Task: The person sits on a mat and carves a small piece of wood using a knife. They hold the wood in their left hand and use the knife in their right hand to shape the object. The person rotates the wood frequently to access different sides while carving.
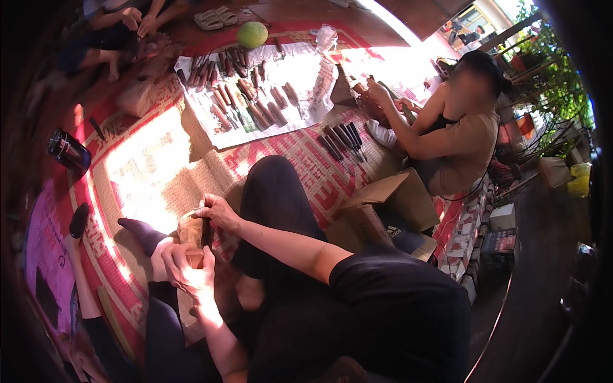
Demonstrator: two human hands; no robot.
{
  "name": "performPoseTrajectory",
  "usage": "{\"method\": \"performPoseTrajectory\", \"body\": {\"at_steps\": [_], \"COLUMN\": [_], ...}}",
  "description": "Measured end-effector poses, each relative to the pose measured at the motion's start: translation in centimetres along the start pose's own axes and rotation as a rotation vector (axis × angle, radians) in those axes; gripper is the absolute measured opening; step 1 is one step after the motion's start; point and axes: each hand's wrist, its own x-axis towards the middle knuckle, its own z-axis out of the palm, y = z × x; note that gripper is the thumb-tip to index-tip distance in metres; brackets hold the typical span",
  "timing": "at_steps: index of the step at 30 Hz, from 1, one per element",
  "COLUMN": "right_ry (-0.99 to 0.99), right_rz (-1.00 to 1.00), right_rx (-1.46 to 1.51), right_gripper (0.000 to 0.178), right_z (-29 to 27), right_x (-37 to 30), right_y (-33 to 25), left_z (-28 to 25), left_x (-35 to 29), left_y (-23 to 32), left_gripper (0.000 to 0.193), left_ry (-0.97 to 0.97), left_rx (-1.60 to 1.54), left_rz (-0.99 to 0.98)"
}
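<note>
The block (193, 228) is brown and looks like wood, rounded along its flank, with a paler, flat face at its near end. It is held well short of the sheet (233, 138), on the wearer's side of it. The left hand (190, 271) is wrapped around the end farther from the sheet; the right hand (219, 214) has its fingers bent against the end nearer the sheet, and whether it also grips a small tool I cannot tell. The hands are apart, joined only by the block.

The sheet is white, thin and creased, covered in rows of tools (246, 96) with slim wooden handles. It lies on a woven mat (294, 156), straw-coloured with red patterning, streaked by hard sunlight. Just beyond the sheet sits a smooth, round green melon (252, 34); right of it, a seated person (463, 127); nearer than it on the right, an open cardboard box (402, 198); well left, a dark, shiny cylinder (69, 152). Leafy plants (562, 83) stand far to its right.

The block's long axis runs from the wearer toward the sheet's near left corner, its flat pale face turned back from the sheet.
</note>
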Motion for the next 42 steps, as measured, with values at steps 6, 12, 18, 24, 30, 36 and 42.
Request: {"method": "performPoseTrajectory", "body": {"at_steps": [6, 12, 18, 24, 30, 36, 42], "right_ry": [0.215, 0.036, 0.202, 0.109, 0.144, 0.270, 0.077], "right_rz": [-0.204, -0.178, -0.210, 0.011, -0.183, -0.172, 0.004], "right_rx": [-0.152, 0.015, -0.266, 0.002, -0.207, -0.267, 0.082], "right_gripper": [0.016, 0.018, 0.017, 0.016, 0.017, 0.019, 0.016], "right_z": [-0.6, 0.5, 0.2, -0.4, -0.7, -0.8, -0.4], "right_x": [2.8, 1.5, 1.7, 0.7, 0.8, 2.2, 0.1], "right_y": [3.1, 1.3, 1.5, -0.9, 1.7, 2.3, 1.2], "left_z": [0.1, -0.2, 0.5, 0.4, 0.7, 0.7, 0.3], "left_x": [0.0, 0.1, -0.1, -0.4, -0.1, -0.1, 0.1], "left_y": [0.6, 0.5, 0.7, 0.6, 0.6, 0.4, 0.0], "left_gripper": [0.031, 0.033, 0.032, 0.032, 0.032, 0.031, 0.030], "left_ry": [0.007, 0.013, -0.035, -0.028, -0.018, -0.015, 0.023], "left_rx": [-0.015, 0.007, 0.010, 0.015, 0.004, -0.001, 0.035], "left_rz": [0.052, 0.045, 0.050, 0.021, 0.026, 0.041, 0.054]}}
